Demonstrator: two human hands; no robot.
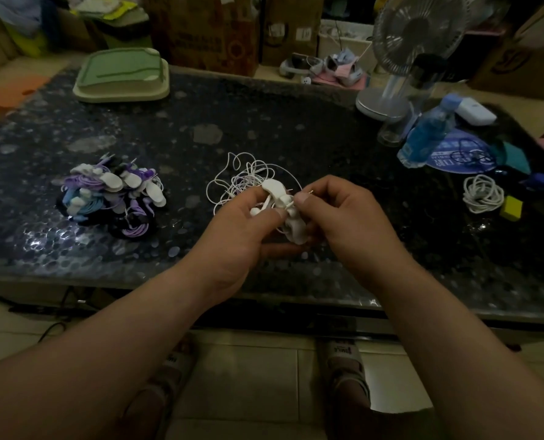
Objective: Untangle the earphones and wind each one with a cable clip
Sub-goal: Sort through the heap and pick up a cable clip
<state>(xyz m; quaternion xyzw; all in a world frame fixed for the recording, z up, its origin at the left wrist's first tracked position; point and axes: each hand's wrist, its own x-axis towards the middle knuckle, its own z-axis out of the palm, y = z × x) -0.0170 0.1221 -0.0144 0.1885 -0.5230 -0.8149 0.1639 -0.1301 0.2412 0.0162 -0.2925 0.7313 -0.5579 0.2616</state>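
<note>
In the head view, a white cable clip (284, 198) is held just above the dark speckled table (264, 128), near the frame's centre. It is gripped by the curled fingers and thumb of the left hand (243, 219) and pinched at its three o'clock side by the thumb and forefinger of the right hand (338, 214). The tangled white earphones (243, 179) are spread at twelve o'clock of the left hand, their cable running into the clip. A pile of wound earphones (115, 198) is seen at nine o'clock, a coiled white cable (483, 194) at three o'clock.

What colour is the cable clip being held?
The cable clip is white, clearest in the head view.
</note>
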